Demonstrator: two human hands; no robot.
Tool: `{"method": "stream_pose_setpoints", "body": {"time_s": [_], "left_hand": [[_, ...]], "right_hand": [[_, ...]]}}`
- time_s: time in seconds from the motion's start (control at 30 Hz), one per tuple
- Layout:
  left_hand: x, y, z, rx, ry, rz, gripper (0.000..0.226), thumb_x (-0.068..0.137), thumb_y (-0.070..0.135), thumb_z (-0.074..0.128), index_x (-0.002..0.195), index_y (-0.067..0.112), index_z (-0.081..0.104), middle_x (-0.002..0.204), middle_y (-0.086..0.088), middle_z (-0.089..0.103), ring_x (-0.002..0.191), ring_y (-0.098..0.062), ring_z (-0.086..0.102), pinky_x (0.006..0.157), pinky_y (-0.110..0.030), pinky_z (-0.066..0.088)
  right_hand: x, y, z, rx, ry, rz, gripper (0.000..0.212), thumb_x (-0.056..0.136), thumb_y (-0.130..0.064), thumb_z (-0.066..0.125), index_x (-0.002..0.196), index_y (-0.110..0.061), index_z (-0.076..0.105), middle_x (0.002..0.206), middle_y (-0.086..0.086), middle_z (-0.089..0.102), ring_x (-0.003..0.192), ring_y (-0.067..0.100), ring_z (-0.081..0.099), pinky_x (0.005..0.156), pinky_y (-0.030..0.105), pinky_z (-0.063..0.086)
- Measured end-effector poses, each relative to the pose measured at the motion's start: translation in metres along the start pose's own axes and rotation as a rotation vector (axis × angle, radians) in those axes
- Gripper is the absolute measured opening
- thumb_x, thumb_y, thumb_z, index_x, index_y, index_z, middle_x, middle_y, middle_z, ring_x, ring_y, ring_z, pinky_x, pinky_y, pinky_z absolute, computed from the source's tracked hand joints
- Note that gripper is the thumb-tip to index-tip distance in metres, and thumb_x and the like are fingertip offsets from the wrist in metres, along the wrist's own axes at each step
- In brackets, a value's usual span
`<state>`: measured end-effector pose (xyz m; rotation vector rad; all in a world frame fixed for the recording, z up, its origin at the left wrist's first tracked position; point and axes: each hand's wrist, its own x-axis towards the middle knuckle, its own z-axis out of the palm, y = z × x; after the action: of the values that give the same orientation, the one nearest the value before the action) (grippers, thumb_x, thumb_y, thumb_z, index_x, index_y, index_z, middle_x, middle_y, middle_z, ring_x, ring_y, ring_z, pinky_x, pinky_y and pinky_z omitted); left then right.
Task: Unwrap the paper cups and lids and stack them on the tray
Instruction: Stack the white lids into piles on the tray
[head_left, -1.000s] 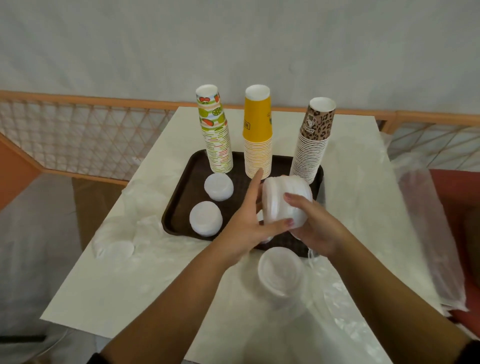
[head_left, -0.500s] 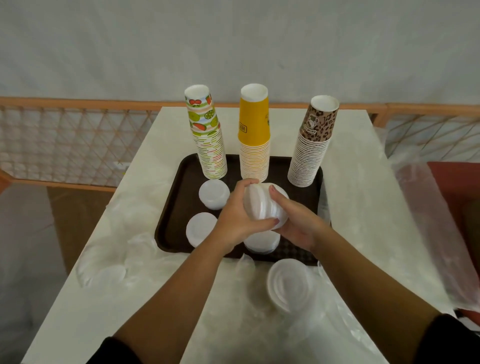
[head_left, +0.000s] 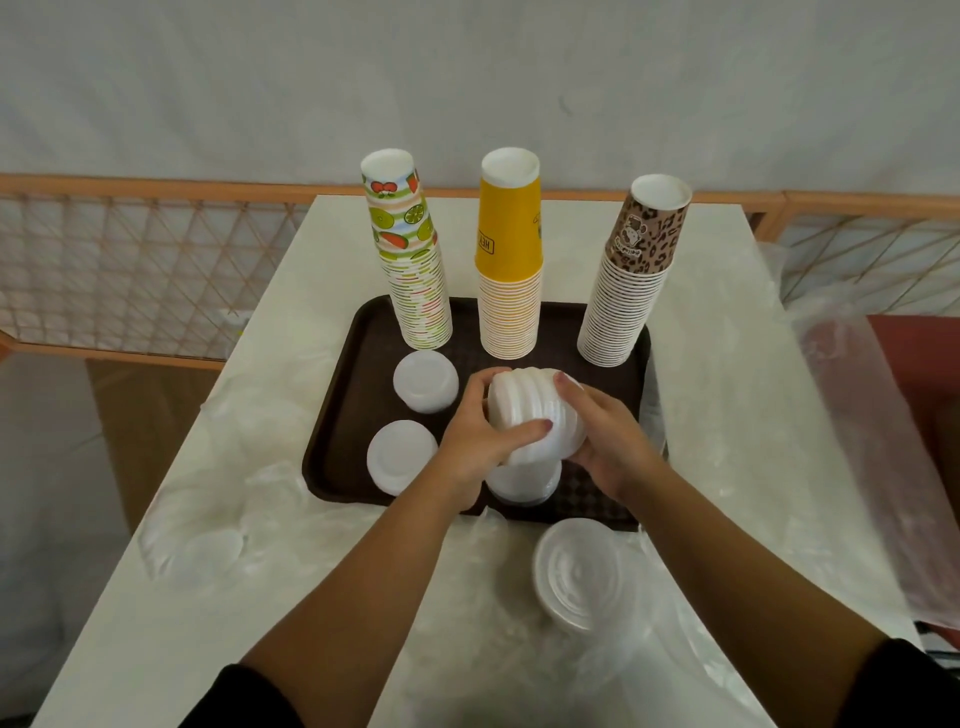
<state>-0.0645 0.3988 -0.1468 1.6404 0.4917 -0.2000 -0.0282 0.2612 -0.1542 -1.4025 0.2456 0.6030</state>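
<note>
The white surface (head_left: 727, 415) carries a brown tray (head_left: 343, 415), and at the tray's far edge stand three tall upside-down cup stacks: the fruit-print cups (head_left: 415, 280) on the left, the yellow cups (head_left: 510, 270) in the middle and the leopard-print cups (head_left: 631, 280) on the right. Crumpled clear plastic wrap (head_left: 249, 519) lies along the near and left parts of the surface, and a wrapped stack of lids (head_left: 579, 577) lies just off the tray's near edge. On the tray's left half sit two short lid stacks (head_left: 426, 380), one behind the other. A third low lid pile (head_left: 524, 480) stands near the tray's front edge, and directly above it both hands hold a bare bundle of white lids (head_left: 530, 410). The left hand (head_left: 478, 441) has thumb and fingers curled round the bundle's left face; the right hand (head_left: 602, 441) clasps its right side. The bundle lies tilted, its long axis running roughly left to right between the palms, so I judge it must be turned upright before it can settle on the pile beneath. Both hands are equally near.
</note>
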Motion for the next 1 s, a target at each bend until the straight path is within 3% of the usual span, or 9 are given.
{"method": "stream_pose_setpoints", "body": {"time_s": [0.07, 0.2, 0.3, 0.4, 0.53, 0.73, 1.0], "left_hand": [[0.001, 0.002, 0.000, -0.079, -0.019, -0.028, 0.068, 0.074, 0.021, 0.078, 0.124, 0.043, 0.037, 0.127, 0.005, 0.047, 0.121, -0.022, 0.045, 0.085, -0.037, 0.052], [0.004, 0.004, -0.004, -0.112, -0.025, -0.061, 0.068, 0.076, 0.019, 0.077, 0.125, 0.041, 0.036, 0.125, 0.006, 0.046, 0.120, -0.021, 0.044, 0.084, -0.036, 0.051], [0.006, -0.002, -0.008, 0.245, -0.001, 0.001, 0.074, 0.073, 0.026, 0.080, 0.127, 0.040, 0.032, 0.126, 0.007, 0.039, 0.117, -0.017, 0.041, 0.089, -0.034, 0.043], [0.002, -0.010, -0.001, 0.645, -0.070, 0.020, 0.083, 0.068, 0.033, 0.080, 0.132, 0.039, 0.026, 0.135, -0.001, 0.033, 0.119, -0.024, 0.040, 0.093, -0.037, 0.042], [0.002, -0.017, 0.018, 0.960, -0.125, 0.048, 0.093, 0.069, 0.036, 0.079, 0.139, 0.034, 0.019, 0.142, -0.008, 0.025, 0.130, -0.033, 0.030, 0.099, -0.044, 0.038], [0.005, -0.028, 0.030, 1.157, -0.144, 0.091, 0.101, 0.073, 0.044, 0.075, 0.146, 0.030, 0.008, 0.150, -0.009, 0.014, 0.136, -0.034, 0.020, 0.104, -0.054, 0.033], [0.006, -0.034, 0.016, 1.177, -0.124, 0.091, 0.102, 0.073, 0.043, 0.075, 0.147, 0.031, 0.007, 0.150, -0.009, 0.013, 0.136, -0.034, 0.021, 0.105, -0.053, 0.032]], "right_hand": [[0.002, 0.002, -0.002, -0.037, 0.038, -0.013, 0.047, 0.090, -0.037, 0.058, 0.133, -0.022, 0.049, 0.128, 0.006, 0.056, 0.114, 0.028, 0.055, 0.094, 0.052, 0.050], [0.008, 0.002, -0.006, 0.030, 0.130, 0.048, 0.045, 0.092, -0.029, 0.057, 0.135, -0.021, 0.044, 0.131, 0.005, 0.050, 0.117, 0.028, 0.051, 0.097, 0.051, 0.048], [0.018, -0.005, -0.012, 0.056, 0.326, 0.046, 0.049, 0.093, -0.025, 0.057, 0.138, -0.017, 0.040, 0.133, 0.006, 0.047, 0.119, 0.028, 0.048, 0.098, 0.047, 0.048], [0.031, -0.009, -0.015, -0.009, 0.392, -0.001, 0.050, 0.092, -0.023, 0.057, 0.139, -0.016, 0.039, 0.135, 0.007, 0.047, 0.121, 0.028, 0.047, 0.099, 0.048, 0.047], [0.051, -0.016, -0.008, -0.056, 0.377, -0.023, 0.050, 0.093, -0.018, 0.055, 0.140, -0.014, 0.039, 0.135, 0.008, 0.046, 0.123, 0.029, 0.046, 0.102, 0.049, 0.044], [0.077, -0.021, 0.009, -0.139, 0.335, 0.048, 0.048, 0.096, -0.013, 0.048, 0.142, -0.013, 0.035, 0.140, 0.010, 0.041, 0.126, 0.030, 0.042, 0.104, 0.045, 0.042], [0.089, -0.018, 0.021, -0.236, 0.235, 0.170, 0.044, 0.098, -0.011, 0.046, 0.141, -0.011, 0.039, 0.145, 0.011, 0.039, 0.131, 0.030, 0.039, 0.108, 0.044, 0.038]]}}
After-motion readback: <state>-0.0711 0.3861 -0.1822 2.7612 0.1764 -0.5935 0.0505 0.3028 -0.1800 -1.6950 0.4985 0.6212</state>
